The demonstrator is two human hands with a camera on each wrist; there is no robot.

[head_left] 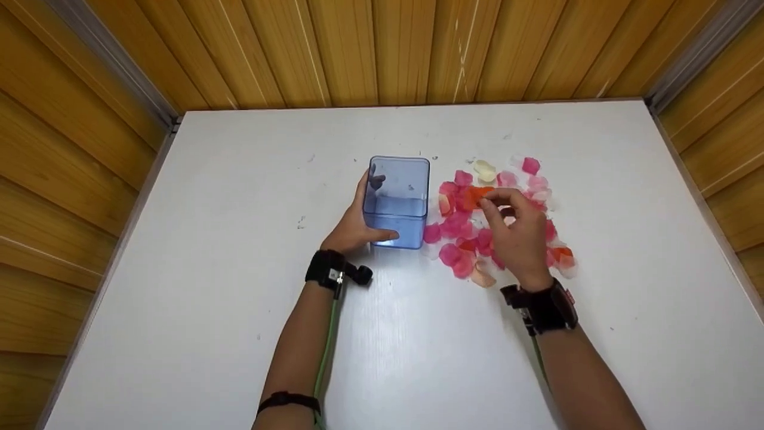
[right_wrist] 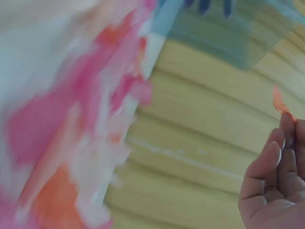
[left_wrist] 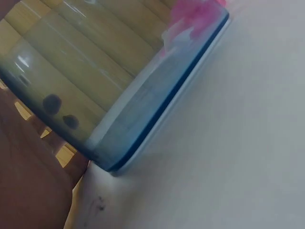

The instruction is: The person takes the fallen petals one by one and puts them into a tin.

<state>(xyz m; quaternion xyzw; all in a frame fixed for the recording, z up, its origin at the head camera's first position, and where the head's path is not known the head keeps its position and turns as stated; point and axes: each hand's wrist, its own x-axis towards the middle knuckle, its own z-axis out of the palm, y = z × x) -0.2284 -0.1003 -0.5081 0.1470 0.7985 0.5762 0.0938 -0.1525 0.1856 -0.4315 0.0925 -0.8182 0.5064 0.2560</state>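
"Wood-patterned yellow panels [head_left: 400, 54] rose behind the white surface [head_left: 197, 269]. What was held?"

"Well apart, the left hand [head_left: 351, 232] gripped a translucent blue rectangular plastic box [head_left: 400, 191], its longer outline running toward those panels; the right hand [head_left: 520, 239] pinched a thin orange petal [right_wrist: 280, 101] over scattered pink petals [head_left: 456, 225], free end pointing left."

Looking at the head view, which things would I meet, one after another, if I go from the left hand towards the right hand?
Left hand → transparent blue container → pinched orange petal → right hand.
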